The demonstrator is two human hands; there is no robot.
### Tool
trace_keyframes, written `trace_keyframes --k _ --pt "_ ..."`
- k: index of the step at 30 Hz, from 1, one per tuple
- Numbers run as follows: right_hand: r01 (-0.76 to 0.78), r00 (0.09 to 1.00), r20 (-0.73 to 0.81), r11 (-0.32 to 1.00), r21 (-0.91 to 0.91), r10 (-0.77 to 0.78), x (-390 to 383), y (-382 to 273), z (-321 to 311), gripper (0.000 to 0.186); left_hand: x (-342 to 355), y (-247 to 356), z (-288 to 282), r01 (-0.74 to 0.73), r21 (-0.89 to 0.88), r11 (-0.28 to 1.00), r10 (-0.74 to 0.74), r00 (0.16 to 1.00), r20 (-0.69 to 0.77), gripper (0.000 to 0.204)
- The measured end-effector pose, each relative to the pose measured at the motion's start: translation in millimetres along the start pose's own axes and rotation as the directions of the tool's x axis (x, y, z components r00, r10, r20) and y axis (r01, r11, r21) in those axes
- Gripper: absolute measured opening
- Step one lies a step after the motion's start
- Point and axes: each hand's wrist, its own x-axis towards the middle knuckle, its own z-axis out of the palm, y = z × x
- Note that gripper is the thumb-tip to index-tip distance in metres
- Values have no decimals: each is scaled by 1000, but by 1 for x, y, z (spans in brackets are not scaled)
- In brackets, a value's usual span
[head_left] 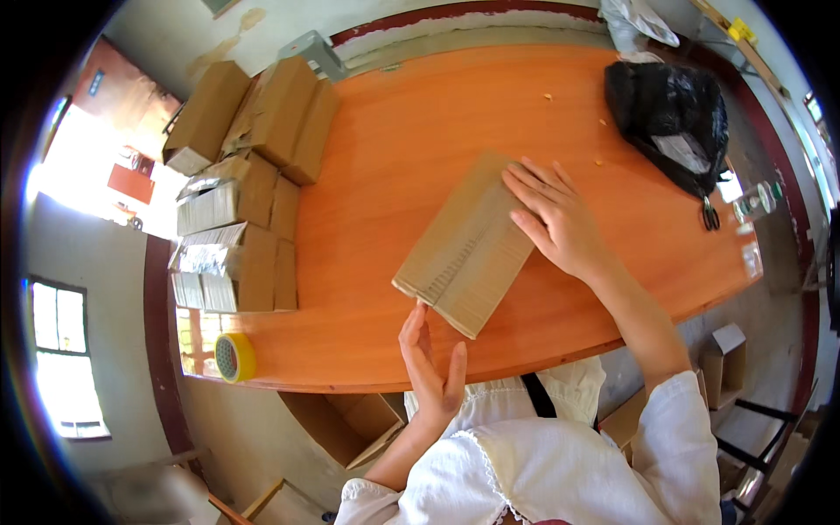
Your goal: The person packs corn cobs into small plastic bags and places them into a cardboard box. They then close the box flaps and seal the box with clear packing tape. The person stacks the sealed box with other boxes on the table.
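Note:
A brown cardboard box [468,249] lies at a slant on the orange table [394,131] in front of me. My right hand [556,219] rests on its far right part, with the fingers stretched out over the edge. At the near left end of the box, my left hand [429,363] touches the short edge with its fingertips, the thumb held apart from the fingers. Neither hand is wrapped around anything. The underside of the box is hidden.
Several cardboard boxes [258,267] are stacked at the table's left. Yellow tape [234,357] stands near the front left corner. A black plastic bag [669,114], scissors [710,213] and a clear bottle [757,203] are at the right. Below the front edge sits an opened carton [341,420].

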Motion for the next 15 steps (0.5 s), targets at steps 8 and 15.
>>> trace_keyframes --k 8,15 --pt "-276 950 6 832 481 311 2 18 -10 42 10 18 -15 -100 191 976 114 992 -58 71" --pt "-414 910 179 810 416 374 -15 -15 -27 42 15 29 -29 -73 -8 997 73 997 -17 87"
